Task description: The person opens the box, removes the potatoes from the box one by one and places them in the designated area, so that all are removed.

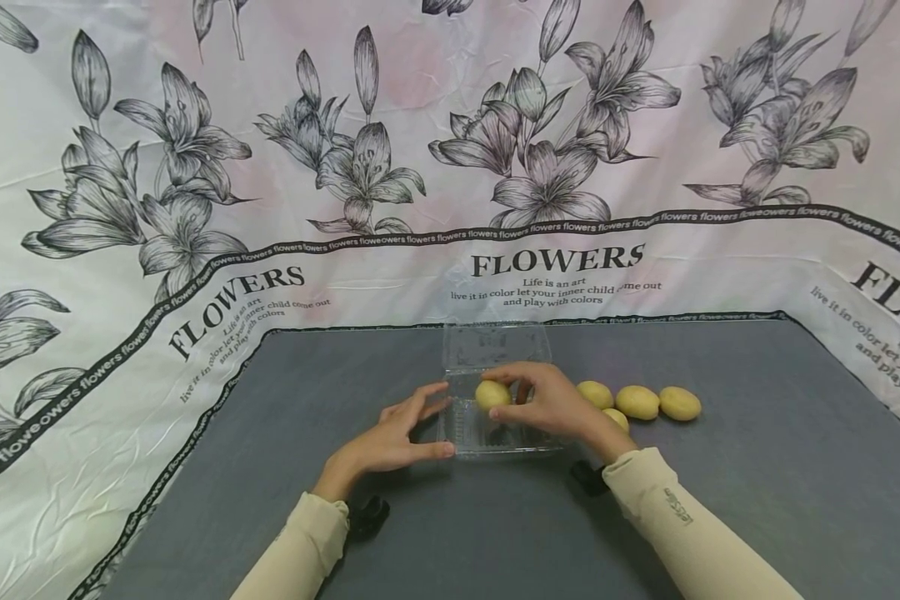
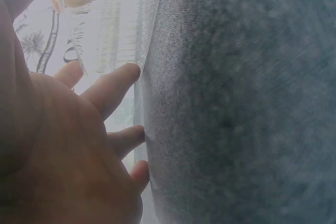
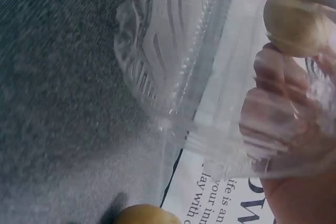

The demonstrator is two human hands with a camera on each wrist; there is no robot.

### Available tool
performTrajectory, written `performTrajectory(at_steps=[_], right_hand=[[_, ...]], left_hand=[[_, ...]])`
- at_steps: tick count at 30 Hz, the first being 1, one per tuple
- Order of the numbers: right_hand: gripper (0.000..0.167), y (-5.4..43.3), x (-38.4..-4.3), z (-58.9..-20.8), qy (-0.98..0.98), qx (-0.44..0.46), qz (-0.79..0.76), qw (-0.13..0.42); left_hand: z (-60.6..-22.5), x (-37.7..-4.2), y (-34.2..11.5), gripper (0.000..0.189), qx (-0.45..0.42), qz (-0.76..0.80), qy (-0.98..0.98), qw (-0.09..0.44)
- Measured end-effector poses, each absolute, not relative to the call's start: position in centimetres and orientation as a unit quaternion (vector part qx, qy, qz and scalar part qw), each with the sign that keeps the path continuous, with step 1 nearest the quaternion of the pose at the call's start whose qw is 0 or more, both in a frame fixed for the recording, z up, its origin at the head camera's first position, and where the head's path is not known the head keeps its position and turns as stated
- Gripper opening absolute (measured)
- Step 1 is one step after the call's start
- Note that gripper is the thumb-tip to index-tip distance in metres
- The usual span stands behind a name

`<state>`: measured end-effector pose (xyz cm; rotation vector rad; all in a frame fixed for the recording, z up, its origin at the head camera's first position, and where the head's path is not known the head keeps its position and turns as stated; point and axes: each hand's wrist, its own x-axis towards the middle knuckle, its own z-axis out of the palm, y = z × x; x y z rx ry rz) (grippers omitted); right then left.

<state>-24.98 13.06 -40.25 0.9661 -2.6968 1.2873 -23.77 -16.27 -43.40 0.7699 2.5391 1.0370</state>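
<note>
A clear plastic clamshell box (image 1: 498,450) lies on the table with its lid (image 1: 495,343) raised at the back. My right hand (image 1: 543,404) holds a yellow potato (image 1: 492,395) between thumb and fingers over the box's base. In the right wrist view that potato (image 3: 294,20) and the hand show through the clear wall. My left hand (image 1: 397,429) is at the box's left side, fingers spread and fairly straight, fingertips right at the wall. In the left wrist view the fingers (image 2: 113,90) lie along the clear plastic.
Several yellow potatoes, among them one at the far right (image 1: 679,403) and one beside it (image 1: 637,402), lie right of the box. Behind the dark grey table (image 1: 480,533) hangs a white cloth (image 1: 390,292) printed with flowers and lettering.
</note>
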Motion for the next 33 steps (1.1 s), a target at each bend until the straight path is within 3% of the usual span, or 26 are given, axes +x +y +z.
performTrajectory(at_steps=[33], right_hand=[[0.052,16.1,-23.8,-39.7,-0.86,0.283,0.425,0.024]], left_hand=[[-43.5,-23.8,-16.2,0.096,0.272,0.365,0.879,0.141]])
